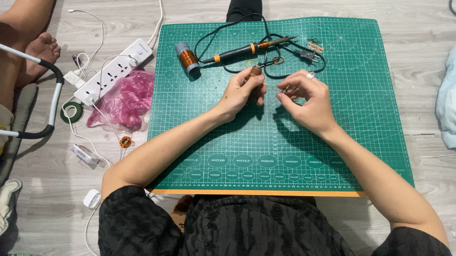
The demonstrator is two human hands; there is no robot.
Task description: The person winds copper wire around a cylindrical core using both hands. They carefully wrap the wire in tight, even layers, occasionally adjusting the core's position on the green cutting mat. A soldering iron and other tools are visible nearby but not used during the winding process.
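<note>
Copper coil (256, 71) in left hand (239, 93), right hand (305, 99) beside, mid-mat (344, 126)

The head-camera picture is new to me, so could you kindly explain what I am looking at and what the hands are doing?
There is no machine here: the single picture comes from a camera worn on a person's head, looking down at their own bare arms as they sit on the floor. Their hands work over a green cutting mat. The left hand holds a small cylinder wound with copper-coloured wire. The right hand, wearing a ring, pinches something too fine to make out, perhaps thin wire. On the mat lie a soldering iron with its black cord, and a spool of copper wire. Beside the mat are a white power strip and a pink plastic bag. Another person's bare foot shows at top left.
</note>
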